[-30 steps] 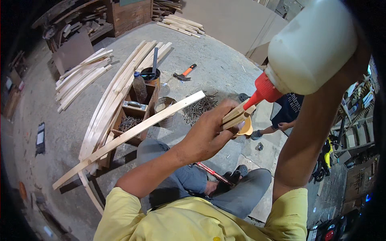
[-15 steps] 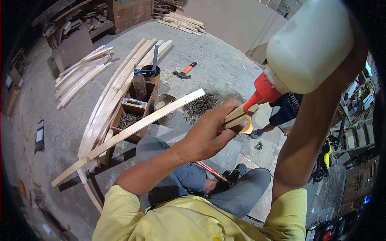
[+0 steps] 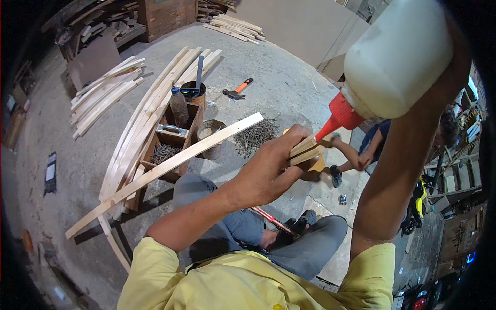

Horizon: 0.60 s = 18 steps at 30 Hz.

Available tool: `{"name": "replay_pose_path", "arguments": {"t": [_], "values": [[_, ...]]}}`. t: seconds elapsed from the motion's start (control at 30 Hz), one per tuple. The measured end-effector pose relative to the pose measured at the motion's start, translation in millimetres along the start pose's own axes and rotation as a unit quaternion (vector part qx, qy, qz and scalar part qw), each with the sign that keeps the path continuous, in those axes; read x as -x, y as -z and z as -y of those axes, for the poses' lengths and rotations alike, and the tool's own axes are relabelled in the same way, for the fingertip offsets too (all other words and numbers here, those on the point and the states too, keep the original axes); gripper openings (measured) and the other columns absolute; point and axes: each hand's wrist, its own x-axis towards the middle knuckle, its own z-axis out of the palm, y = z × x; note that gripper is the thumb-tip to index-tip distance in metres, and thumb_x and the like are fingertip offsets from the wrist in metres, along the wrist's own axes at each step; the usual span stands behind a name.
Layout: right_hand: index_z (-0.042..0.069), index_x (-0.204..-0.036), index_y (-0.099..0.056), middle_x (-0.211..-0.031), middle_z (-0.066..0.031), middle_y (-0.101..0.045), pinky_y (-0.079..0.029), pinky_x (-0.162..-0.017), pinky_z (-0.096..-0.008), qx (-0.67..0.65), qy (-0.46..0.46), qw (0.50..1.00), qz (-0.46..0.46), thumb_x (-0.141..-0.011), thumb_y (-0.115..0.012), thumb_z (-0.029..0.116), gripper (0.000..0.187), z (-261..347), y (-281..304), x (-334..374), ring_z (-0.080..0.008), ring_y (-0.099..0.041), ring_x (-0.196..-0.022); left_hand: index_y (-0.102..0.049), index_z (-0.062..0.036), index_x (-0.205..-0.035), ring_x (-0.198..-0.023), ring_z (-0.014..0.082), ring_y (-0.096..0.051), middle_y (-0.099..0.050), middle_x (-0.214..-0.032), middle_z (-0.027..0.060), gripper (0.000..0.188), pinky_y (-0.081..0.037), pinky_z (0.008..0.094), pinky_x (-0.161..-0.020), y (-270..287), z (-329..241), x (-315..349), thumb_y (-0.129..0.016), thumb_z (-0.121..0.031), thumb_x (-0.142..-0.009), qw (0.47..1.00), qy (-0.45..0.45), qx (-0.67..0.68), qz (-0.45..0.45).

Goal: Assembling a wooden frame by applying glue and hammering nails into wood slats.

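Observation:
My left hand (image 3: 268, 175) is closed around wooden strips (image 3: 305, 151), whose ends stick out past the thumb and fingers. My right arm is raised, and my right hand (image 3: 459, 57) grips a large white glue bottle (image 3: 398, 57), tilted nozzle down; its fingers are mostly hidden behind the bottle. The bottle's red nozzle (image 3: 336, 120) has its tip at the strips' ends, touching or nearly so. A long pale wooden strip (image 3: 170, 170) lies slantwise beyond my left forearm, across a wooden toolbox (image 3: 194, 121).
A nail pile (image 3: 256, 135), a claw hammer (image 3: 238, 89), a can (image 3: 193, 94) and stacked strips (image 3: 150, 116) lie ahead and left. A red-handled tool (image 3: 274, 219) is between my legs. Another person (image 3: 380, 142) crouches ahead right, partly behind my right arm.
The other person has bent down, arms now reaching toward the floor near my left hand. The glue bottle and nozzle have shifted only slightly; my left hand stays on the strips.

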Motion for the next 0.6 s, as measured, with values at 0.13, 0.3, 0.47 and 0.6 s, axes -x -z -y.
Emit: {"name": "replay_pose_path", "arguments": {"t": [0.13,0.3,0.47,0.6], "values": [[0.005,-0.107,-0.064,-0.081,-0.0068,-0.067,-0.057,-0.057,-0.0269,0.031,0.032,0.999,-0.013,-0.089,-0.067,0.037,0.037,-3,-1,-1,-0.0157,-0.066,-0.063,-0.053,-0.0034,-0.127,-0.092,0.0092,-0.051,-0.053,-0.102,0.0038,0.031,-0.044,0.0264,-0.082,3,-1,2,-0.062,-0.015,-0.099,0.999,0.039,0.012,0.019],[0.005,-0.108,-0.063,-0.082,-0.0069,-0.067,-0.058,-0.058,-0.0267,0.021,-0.009,0.999,-0.027,-0.09,-0.066,0.036,0.036,-3,5,2,-0.0154,-0.067,-0.064,-0.052,-0.0037,-0.128,-0.092,0.0081,-0.051,-0.053,-0.102,0.0023,0.033,-0.044,0.0258,-0.08,3,-1,3,-0.062,-0.016,-0.1,0.999,0.038,0.031,0.017],[0.004,-0.122,-0.061,-0.105,-0.0107,-0.067,-0.06,-0.071,-0.028,0.157,0.167,0.965,0.125,-0.097,-0.06,0.033,0.038,7,25,-7,-0.0166,-0.069,-0.084,-0.052,-0.0034,-0.128,-0.094,0.0081,-0.051,-0.054,-0.104,0.0021,0.033,-0.045,0.0261,-0.082,3,1,3,-0.062,-0.016,-0.1,0.998,0.044,0.031,0.01],[0.007,-0.131,-0.059,-0.119,-0.0116,-0.063,-0.06,-0.08,-0.0302,0.26,0.264,0.912,0.174,-0.1,-0.056,0.032,0.039,4,40,-9,-0.0183,-0.068,-0.095,-0.051,-0.0031,-0.129,-0.095,0.0089,-0.052,-0.054,-0.106,0.0026,0.034,-0.045,0.0265,-0.083,5,1,3,-0.061,-0.016,-0.1,0.999,0.049,0.004,0.02]]}}
